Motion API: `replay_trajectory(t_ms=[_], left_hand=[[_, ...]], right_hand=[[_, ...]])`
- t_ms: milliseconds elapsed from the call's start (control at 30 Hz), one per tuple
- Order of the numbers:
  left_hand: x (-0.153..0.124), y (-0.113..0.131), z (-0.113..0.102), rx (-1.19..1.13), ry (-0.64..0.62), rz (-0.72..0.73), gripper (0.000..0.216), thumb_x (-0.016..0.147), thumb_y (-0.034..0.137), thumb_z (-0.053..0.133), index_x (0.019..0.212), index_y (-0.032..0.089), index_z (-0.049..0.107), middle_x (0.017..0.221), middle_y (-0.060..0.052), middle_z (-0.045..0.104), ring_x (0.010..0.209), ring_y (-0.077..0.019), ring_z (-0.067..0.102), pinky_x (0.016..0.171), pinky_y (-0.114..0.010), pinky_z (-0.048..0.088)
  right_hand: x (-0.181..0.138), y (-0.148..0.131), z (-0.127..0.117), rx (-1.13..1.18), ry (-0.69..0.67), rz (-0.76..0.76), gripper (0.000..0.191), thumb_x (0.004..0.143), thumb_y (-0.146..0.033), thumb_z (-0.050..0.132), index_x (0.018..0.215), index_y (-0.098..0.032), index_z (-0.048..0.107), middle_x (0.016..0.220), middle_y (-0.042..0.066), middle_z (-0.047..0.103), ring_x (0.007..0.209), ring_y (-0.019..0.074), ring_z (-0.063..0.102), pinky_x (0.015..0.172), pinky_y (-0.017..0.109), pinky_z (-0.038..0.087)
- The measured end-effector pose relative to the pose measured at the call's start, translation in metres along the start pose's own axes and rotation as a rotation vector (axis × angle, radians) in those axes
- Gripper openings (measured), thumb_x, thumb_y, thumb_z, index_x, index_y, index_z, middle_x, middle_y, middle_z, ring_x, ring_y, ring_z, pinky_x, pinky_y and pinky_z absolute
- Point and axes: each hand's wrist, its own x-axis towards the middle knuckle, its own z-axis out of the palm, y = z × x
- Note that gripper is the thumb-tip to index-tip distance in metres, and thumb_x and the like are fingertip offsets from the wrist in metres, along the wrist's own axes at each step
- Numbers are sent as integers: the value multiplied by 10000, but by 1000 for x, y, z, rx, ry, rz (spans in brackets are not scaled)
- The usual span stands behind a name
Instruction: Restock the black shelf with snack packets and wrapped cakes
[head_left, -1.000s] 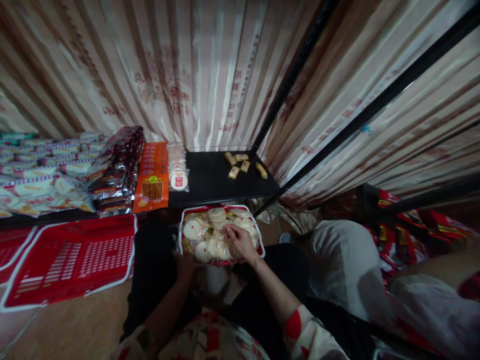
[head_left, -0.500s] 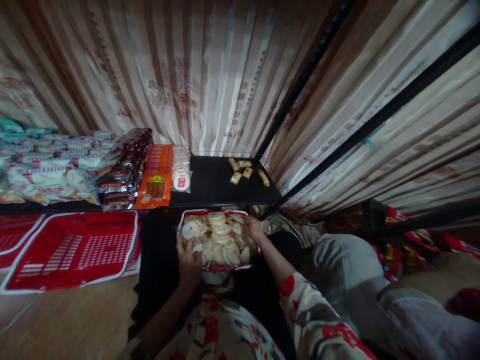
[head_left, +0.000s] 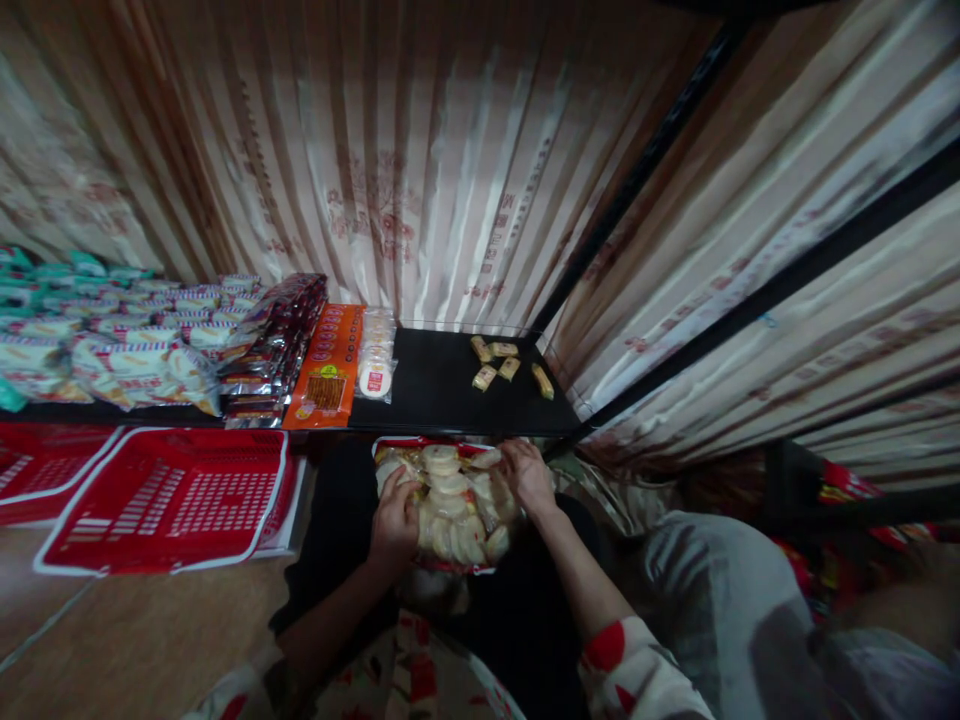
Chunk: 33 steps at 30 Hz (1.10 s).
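A red basket (head_left: 486, 571) with a white rim stands between my knees, filled with clear-wrapped packs of round, pale crackers (head_left: 450, 515). My left hand (head_left: 396, 525) is at the basket's left side, its fingers curled over a pack of crackers (head_left: 388, 470) there. At the far right corner is my right hand (head_left: 531, 478), fingers bent down over the basket's edge and the packs. What lies under those right fingertips is hidden.
On the black shelf (head_left: 431, 390) ahead lie small yellow-wrapped pieces (head_left: 507, 369), a pack of round crackers (head_left: 375, 375), an orange packet (head_left: 324, 375), dark red packets (head_left: 262, 370) and white bags (head_left: 139, 370). Red baskets (head_left: 187, 500) stand left. Another person's leg (head_left: 727, 590) is right.
The whole view has shifted, so things sit lower and further right. My left hand has moved from the basket's side up onto a pack; my right hand has drawn back toward the right corner.
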Motion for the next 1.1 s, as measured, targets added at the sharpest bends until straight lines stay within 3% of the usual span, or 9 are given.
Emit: replay_trajectory(t_ms=[167,333,467,600,733,833,967,1033,1100], left_hand=[[27,16,-7,-120,-78,8,320,727,62,452,977,166,621,1229,-106,530,1114,-219,544,971,-397,449],[46,29,-11,-414,-162,-152,484,774,240,562,1240,166,457,1273,-144,494,920,-170,618,739,-304,546],[55,34,-17,-666,-215,-324,557,782,252,571,1293,147,377,1168,-144,564,817,-145,644,612,-235,539],[57,34,-26,-784,-198,-421,517,762,277,608,1230,146,431,940,-75,649,711,-129,649,486,-171,484],[61,31,-34,-853,-186,-487,406,761,318,608,1107,134,502,932,-79,661,664,-139,660,435,-165,443],[67,23,-40,-795,-138,-489,278,796,305,538,1024,147,533,926,-61,663,643,-134,655,409,-163,410],[79,7,-57,-455,-116,-388,215,811,264,476,969,166,584,833,-23,666,633,-130,629,472,-190,448],[85,3,-70,-250,-126,-266,225,813,238,464,979,189,608,862,-16,675,698,-136,627,572,-210,482],[92,3,-85,-89,-142,-149,239,818,220,455,982,214,629,910,-12,681,780,-143,624,693,-232,490]], right_hand=[[13,-33,-37,232,-54,55,299,865,-247,397,995,-185,659,926,73,695,849,193,626,779,290,460],[21,-67,-53,549,-162,75,312,850,-344,425,947,-179,672,799,19,684,710,151,605,646,236,449],[29,-83,-51,744,-254,88,331,817,-406,471,919,-168,678,748,6,668,657,138,578,603,226,437],[40,-94,-38,850,-252,177,316,777,-428,526,860,-161,676,687,0,645,590,122,543,548,216,414],[42,-104,-13,1030,-277,317,353,748,-489,544,817,-159,646,642,-2,622,526,111,519,501,219,408],[38,-109,11,1027,-336,340,347,744,-492,543,824,-167,632,681,18,639,582,135,572,541,243,455],[41,-118,27,844,-156,323,420,724,-387,586,1094,-188,574,1008,96,664,884,196,626,735,310,506],[47,-125,25,791,-98,231,462,743,-369,576,1170,-195,543,1123,114,631,998,206,597,820,334,491],[55,-134,21,765,-137,108,457,754,-376,583,1181,-215,552,1112,92,642,1014,206,586,843,338,480]])
